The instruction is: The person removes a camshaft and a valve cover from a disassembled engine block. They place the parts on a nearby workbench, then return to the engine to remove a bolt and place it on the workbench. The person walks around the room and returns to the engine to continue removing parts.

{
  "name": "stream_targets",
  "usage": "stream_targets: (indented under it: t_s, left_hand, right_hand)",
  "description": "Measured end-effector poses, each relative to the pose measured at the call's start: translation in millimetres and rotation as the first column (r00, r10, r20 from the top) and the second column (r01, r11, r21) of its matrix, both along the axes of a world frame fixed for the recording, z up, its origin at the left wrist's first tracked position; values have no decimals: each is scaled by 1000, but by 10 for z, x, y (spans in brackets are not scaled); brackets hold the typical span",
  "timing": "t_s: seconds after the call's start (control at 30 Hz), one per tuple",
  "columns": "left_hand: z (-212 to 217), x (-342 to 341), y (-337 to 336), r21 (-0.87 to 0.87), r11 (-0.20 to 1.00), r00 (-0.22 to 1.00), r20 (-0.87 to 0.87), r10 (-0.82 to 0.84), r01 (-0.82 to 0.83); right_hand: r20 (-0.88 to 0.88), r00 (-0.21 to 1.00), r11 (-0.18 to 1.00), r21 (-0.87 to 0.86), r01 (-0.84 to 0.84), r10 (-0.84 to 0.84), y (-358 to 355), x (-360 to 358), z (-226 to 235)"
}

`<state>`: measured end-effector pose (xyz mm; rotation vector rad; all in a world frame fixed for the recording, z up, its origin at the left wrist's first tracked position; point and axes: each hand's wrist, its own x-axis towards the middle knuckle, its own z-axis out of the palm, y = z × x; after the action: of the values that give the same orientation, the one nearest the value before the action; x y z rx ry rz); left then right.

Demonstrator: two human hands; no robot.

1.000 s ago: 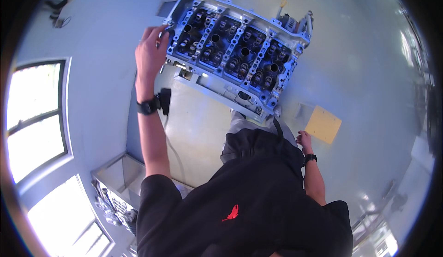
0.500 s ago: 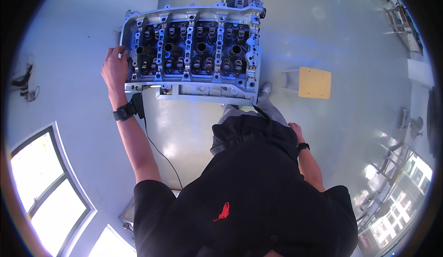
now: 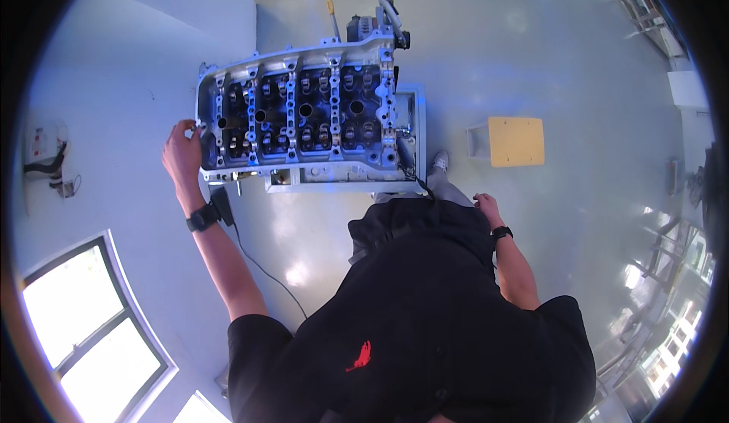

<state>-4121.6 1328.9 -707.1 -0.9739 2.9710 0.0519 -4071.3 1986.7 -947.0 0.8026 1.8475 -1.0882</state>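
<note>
A silver engine (image 3: pixel 313 166) lies in front of me with its top uncovered, showing dark valve-gear bays and several round holes along the middle. At its left end is my left hand (image 3: pixel 182 157), fingers curled and closed against the rim. What lies under the fingertips is partly hidden. My right hand (image 3: pixel 490 209) hangs beside my right thigh, away from the engine. Its fingers are loosely bent and apart, with nothing visible in them.
A pale metal stand (image 3: pixel 414 96) shows beneath and right of the engine. A yellow-topped stool (image 3: pixel 518 142) stands to the right. Beside my left wrist is a black box (image 3: pixel 221 206) with a cable (image 3: pixel 266 267). An alternator (image 3: pixel 363 28) sits at the engine's far side.
The engine has shifted left relative to its stand, uncovering more of the stand on the right. My left hand stays at its left end. My right hand remains by my thigh.
</note>
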Motion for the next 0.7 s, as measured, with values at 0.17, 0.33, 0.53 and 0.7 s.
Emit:
stream_targets:
  t_s: [0.17,0.33,0.53,0.7]
  left_hand:
    - [409,-131,518,-16,1000,999,-24,25,-25]
    - [670,-207,724,73,996,996,-64,59,-54]
    - [554,86,296,76,997,996,-91,-17,24]
    - [332,453,-592,41,998,994,-108,-37,41]
  right_hand:
    - [5,1000,1000,-17,9,-9,543,-278,356]
    - [34,999,1000,-26,3,-2,854,-399,511]
    - [29,1000,999,-34,8,-7,477,-373,578]
    - [35,998,999,0,-49,49,-452,-165,543]
